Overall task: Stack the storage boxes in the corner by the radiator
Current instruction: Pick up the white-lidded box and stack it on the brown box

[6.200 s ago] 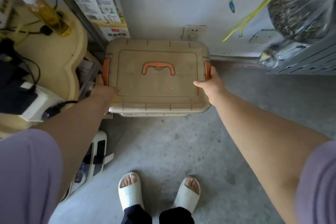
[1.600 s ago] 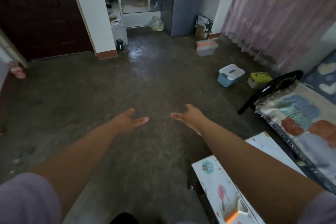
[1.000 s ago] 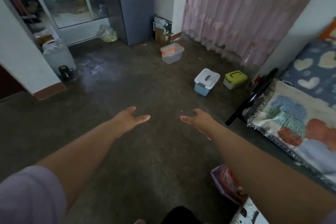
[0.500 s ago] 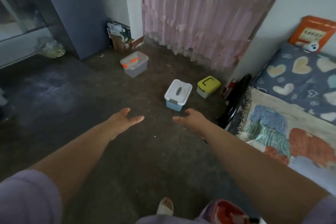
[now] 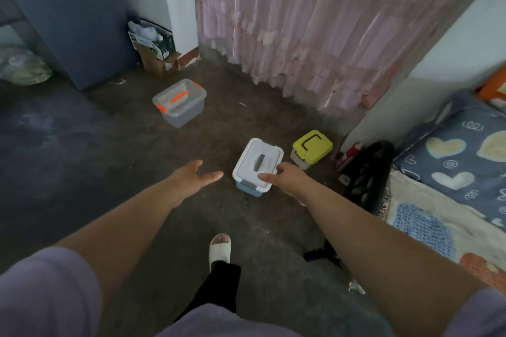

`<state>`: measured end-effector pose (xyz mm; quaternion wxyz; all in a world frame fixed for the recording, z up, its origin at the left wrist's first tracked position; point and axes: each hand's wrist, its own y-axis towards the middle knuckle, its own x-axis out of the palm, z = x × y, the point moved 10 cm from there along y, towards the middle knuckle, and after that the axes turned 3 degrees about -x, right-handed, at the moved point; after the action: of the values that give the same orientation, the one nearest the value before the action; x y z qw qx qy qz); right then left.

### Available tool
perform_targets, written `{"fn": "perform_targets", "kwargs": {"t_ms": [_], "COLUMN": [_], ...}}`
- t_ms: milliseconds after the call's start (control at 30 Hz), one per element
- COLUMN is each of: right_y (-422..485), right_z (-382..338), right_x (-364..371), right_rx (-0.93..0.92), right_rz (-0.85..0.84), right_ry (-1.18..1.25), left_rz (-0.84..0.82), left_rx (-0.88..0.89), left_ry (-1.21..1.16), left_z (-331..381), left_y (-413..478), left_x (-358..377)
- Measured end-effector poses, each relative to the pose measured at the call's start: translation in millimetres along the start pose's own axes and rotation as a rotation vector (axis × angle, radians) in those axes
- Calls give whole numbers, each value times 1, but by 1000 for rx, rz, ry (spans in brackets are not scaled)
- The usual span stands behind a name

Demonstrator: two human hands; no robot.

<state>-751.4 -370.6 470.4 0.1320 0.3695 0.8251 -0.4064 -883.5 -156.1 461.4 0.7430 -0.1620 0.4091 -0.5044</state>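
Three storage boxes are seen on the concrete floor [image 5: 82,161], well apart from one another: a clear box with orange handle [image 5: 179,102] near the grey cabinet [image 5: 74,16], a white-lidded blue box [image 5: 257,165] in the middle, and a yellow-lidded box [image 5: 312,148] beside it, near the wall by the pink curtain [image 5: 315,22]. No radiator is shown in this view, so the stacking corner cannot be placed from here.

Both hands are empty and held out with the fingers spread. The left hand [image 5: 191,178] is stretched over bare floor to the left of the white-lidded blue box. The right hand [image 5: 284,176] overlaps its near right corner in the view; whether the lid is touched cannot be told.

The step in hand is judged to be the fetching of a box, with the white-lidded one the likely target. A lower reach is called for next, the hands being brought to opposite sides of the box or to its lid handle, so that it can be lifted level and carried.
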Motion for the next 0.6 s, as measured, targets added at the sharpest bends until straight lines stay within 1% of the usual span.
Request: {"fn": "perform_targets", "kwargs": {"t_ms": [100,233,333,467,600], "right_y": [82,161,214,276,341], "right_z": [-27,-61,-72,-74,-73], "right_x": [-30,-67,-90,-116,-135], "right_rx": [34,62,96,127,126], "right_rz": [-2,3,-5,-64,-141], "right_ry": [0,-12,-1,-40,-88], "left_rz": [-24,-31,-42,-56,-81], "left_rx": [-15,-11,-21,-78,-135], "left_ry": [0,24,62,47,52], "left_z": [48,110,150,175,184], "left_y": [82,162,215,269,316], "left_x": [-15,-37,-44,-41,-28]}}
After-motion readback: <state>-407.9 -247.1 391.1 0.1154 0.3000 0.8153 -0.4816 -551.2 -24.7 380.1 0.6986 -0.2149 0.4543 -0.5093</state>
